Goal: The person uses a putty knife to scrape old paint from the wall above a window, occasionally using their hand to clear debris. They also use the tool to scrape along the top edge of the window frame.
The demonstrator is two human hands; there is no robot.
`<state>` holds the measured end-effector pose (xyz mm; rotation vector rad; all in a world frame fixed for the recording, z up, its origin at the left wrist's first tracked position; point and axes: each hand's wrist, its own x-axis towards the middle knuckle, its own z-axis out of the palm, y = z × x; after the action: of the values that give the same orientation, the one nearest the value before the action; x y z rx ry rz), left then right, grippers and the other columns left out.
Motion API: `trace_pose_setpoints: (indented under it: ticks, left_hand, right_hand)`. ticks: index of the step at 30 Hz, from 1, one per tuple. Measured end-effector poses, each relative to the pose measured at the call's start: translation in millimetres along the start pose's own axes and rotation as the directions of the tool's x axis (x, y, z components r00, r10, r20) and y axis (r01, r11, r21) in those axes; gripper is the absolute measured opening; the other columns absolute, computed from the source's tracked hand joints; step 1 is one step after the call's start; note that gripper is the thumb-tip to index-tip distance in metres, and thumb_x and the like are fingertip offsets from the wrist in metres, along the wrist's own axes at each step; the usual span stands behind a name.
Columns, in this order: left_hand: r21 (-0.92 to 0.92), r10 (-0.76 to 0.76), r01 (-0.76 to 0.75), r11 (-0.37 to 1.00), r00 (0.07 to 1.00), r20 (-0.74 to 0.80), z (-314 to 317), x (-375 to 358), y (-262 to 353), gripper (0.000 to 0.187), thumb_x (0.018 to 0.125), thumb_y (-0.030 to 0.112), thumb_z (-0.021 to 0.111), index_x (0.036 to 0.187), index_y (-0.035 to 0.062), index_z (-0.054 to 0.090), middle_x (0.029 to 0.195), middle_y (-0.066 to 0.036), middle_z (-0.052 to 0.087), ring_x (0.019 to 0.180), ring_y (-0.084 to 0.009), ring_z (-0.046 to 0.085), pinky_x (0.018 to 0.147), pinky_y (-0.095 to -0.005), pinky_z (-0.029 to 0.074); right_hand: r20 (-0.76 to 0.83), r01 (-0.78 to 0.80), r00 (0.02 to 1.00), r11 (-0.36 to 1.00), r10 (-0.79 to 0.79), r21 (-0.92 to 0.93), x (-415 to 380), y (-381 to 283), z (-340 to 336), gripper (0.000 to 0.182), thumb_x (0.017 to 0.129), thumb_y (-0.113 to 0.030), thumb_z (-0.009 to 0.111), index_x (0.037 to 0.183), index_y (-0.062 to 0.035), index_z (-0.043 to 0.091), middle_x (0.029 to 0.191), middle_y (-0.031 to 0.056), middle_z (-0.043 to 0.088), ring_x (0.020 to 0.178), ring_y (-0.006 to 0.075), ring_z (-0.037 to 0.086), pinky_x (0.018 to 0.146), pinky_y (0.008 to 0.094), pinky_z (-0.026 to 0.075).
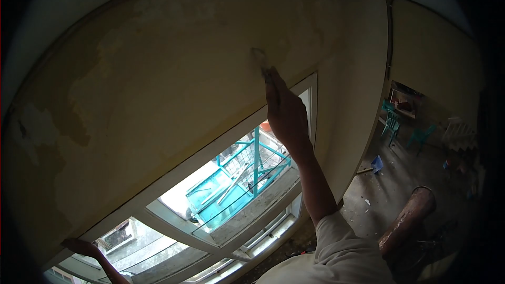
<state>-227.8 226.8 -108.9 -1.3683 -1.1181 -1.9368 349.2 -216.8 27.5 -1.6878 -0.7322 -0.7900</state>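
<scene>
My right hand (286, 113) is raised above the window's upper right corner, its fingers closed round the handle of a scraper-like tool (259, 58). The blurred blade of the tool is at the yellowish wall (173, 73), which has patches of worn, uneven paint. At the lower left, my left hand (81, 247) rests by the top edge of the window frame (210, 142). Its fingers are dim, and their grip on the frame cannot be made out.
Through the window a turquoise metal cart (221, 194) shows outside. Down on the floor at the right stand green chairs (390, 122), a white chair (458, 130), a blue dustpan (376, 164) and a brown cylindrical object (407, 221). A dark pipe (390, 37) runs along the wall corner.
</scene>
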Motion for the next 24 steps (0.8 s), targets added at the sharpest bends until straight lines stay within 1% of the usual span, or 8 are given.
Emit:
trace_pose_setpoints:
  ticks: [5, 9, 12, 15, 17, 19, 22, 24]
  left_hand:
    - [0.082, 0.076, -0.074, 0.994, 0.997, -0.027, 0.9, -2.0, -6.9, 0.063, 0.098, 0.044, 0.029, 0.142, -0.0009, 0.024, 0.144, -0.026, 0.026, 0.13, -0.0386, 0.031, 0.106, -0.0442, 0.028]
    - [0.1, 0.133, -0.133, 0.986, 0.991, 0.014, 6.0, 1.2, -27.1, 0.063, 0.098, 0.043, 0.028, 0.141, -0.002, 0.024, 0.144, -0.025, 0.026, 0.131, -0.0385, 0.03, 0.107, -0.0436, 0.026]
    - [0.075, 0.071, -0.071, 0.995, 0.997, 0.012, 5.0, 0.7, -23.4, 0.063, 0.098, 0.043, 0.028, 0.141, -0.0026, 0.025, 0.143, -0.025, 0.027, 0.131, -0.0384, 0.03, 0.108, -0.0436, 0.026]
    - [0.071, 0.085, -0.082, 0.994, 0.996, -0.03, 5.7, -1.5, -16.3, 0.063, 0.098, 0.043, 0.028, 0.141, -0.0032, 0.025, 0.144, -0.026, 0.027, 0.131, -0.0379, 0.03, 0.109, -0.0436, 0.024]
    - [0.082, 0.082, -0.079, 0.993, 0.996, -0.034, 3.9, -1.5, -5.8, 0.062, 0.098, 0.043, 0.027, 0.141, -0.0033, 0.025, 0.144, -0.025, 0.026, 0.132, -0.0377, 0.029, 0.109, -0.0435, 0.024]
    - [0.092, 0.082, -0.079, 0.993, 0.996, -0.028, 1.7, -1.0, -0.8, 0.062, 0.099, 0.042, 0.027, 0.14, -0.0033, 0.025, 0.144, -0.025, 0.026, 0.132, -0.0374, 0.029, 0.109, -0.0433, 0.023]
    - [0.106, 0.151, -0.149, 0.983, 0.988, -0.011, 2.4, -1.2, -9.1, 0.062, 0.099, 0.042, 0.025, 0.141, -0.0032, 0.024, 0.145, -0.026, 0.023, 0.133, -0.0378, 0.027, 0.11, -0.0431, 0.022]
    - [0.222, 0.29, -0.275, 0.936, 0.956, -0.04, 4.7, -2.6, -18.0, 0.062, 0.099, 0.043, 0.025, 0.141, -0.0034, 0.024, 0.143, -0.028, 0.025, 0.131, -0.0391, 0.03, 0.108, -0.0444, 0.025]
  right_hand:
    - [-0.078, 0.069, 0.994, 0.996, -0.074, -0.065, 0.3, 7.2, 10.2, 0.037, 0.095, -0.023, 0.043, 0.126, -0.003, 0.048, 0.068, 0.0176, 0.061, 0.063, 0.0306, 0.065, 0.053, 0.0398, 0.05]
    - [-0.056, 0.018, 0.998, 0.997, -0.023, -0.076, 7.6, 4.0, 2.5, 0.037, 0.095, -0.023, 0.044, 0.126, -0.0033, 0.049, 0.064, 0.0168, 0.06, 0.059, 0.0294, 0.063, 0.051, 0.0389, 0.049]
    - [-0.049, 0.073, 0.996, 0.995, -0.076, -0.065, -8.5, 12.8, 3.0, 0.036, 0.095, -0.023, 0.044, 0.125, -0.0043, 0.05, 0.063, 0.0157, 0.06, 0.057, 0.0282, 0.063, 0.051, 0.039, 0.049]
    - [-0.024, 0.013, 1.0, 0.998, -0.015, -0.063, -17.4, 21.1, 7.2, 0.036, 0.096, -0.025, 0.042, 0.125, -0.0053, 0.05, 0.065, 0.0162, 0.061, 0.059, 0.0303, 0.063, 0.053, 0.0408, 0.05]
    - [-0.081, -0.021, 0.997, 0.995, 0.013, -0.098, -8.4, 30.5, 9.5, 0.037, 0.096, -0.026, 0.041, 0.127, -0.0069, 0.049, 0.068, 0.0166, 0.062, 0.064, 0.0309, 0.065, 0.056, 0.041, 0.051]
    - [-0.069, -0.048, 0.997, 0.994, 0.04, -0.103, 2.7, 29.5, 6.8, 0.038, 0.096, -0.027, 0.041, 0.128, -0.0076, 0.048, 0.07, 0.0167, 0.063, 0.065, 0.0311, 0.065, 0.056, 0.0405, 0.051]
    - [-0.039, -0.092, 0.995, 0.989, 0.088, -0.113, -0.4, 29.0, 0.8, 0.039, 0.096, -0.027, 0.04, 0.13, -0.0084, 0.046, 0.075, 0.0168, 0.065, 0.068, 0.0311, 0.065, 0.058, 0.04, 0.051]
    - [-0.024, -0.107, 0.994, 0.987, 0.104, -0.117, -9.7, 38.4, 1.1, 0.04, 0.096, -0.027, 0.04, 0.131, -0.0086, 0.045, 0.077, 0.0168, 0.065, 0.068, 0.0309, 0.065, 0.059, 0.0398, 0.051]
